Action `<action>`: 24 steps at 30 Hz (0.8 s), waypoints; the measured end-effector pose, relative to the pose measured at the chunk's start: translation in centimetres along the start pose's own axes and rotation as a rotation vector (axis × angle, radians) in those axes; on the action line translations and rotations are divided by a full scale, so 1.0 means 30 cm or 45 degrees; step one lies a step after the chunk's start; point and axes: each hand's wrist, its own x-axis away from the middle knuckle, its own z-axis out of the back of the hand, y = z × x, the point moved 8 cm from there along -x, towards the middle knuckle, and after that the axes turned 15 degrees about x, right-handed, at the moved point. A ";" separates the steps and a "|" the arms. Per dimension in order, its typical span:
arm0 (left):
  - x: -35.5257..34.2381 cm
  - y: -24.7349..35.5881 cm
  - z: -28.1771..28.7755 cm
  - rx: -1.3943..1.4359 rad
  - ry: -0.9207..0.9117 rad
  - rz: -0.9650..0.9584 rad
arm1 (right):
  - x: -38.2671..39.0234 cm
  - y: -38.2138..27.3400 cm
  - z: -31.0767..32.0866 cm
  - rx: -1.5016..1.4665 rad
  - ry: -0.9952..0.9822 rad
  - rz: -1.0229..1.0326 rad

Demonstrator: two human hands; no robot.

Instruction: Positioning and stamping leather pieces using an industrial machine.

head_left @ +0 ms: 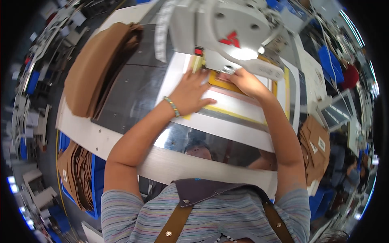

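Observation:
My left hand (190, 94) lies flat with its fingers spread on a white sheet-like template (170, 87) edged with yellow and pink strips. Its fingertips reach a pale yellow part with a red and black top (197, 60). Under the head of a large white sewing machine (186, 24), my right hand (248, 83) is curled, fingers closed at a small pinkish piece by a yellow-orange plate (219, 83). Whatever those fingers pinch is too small to make out. Both hands rest close together, just in front of the machine head.
Folded brown pieces (87, 67) are stacked on the table's left. More brown pieces fill a blue crate (97, 178) below. Another brown stack (314, 150) stands at the right. A grey curved arm (259, 68) hangs above my right hand. A shiny metal plate (227, 152) lines the near side.

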 end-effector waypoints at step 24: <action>0.591 -0.588 0.684 -1.122 0.343 0.494 | 0.455 -0.073 0.106 0.509 0.899 0.630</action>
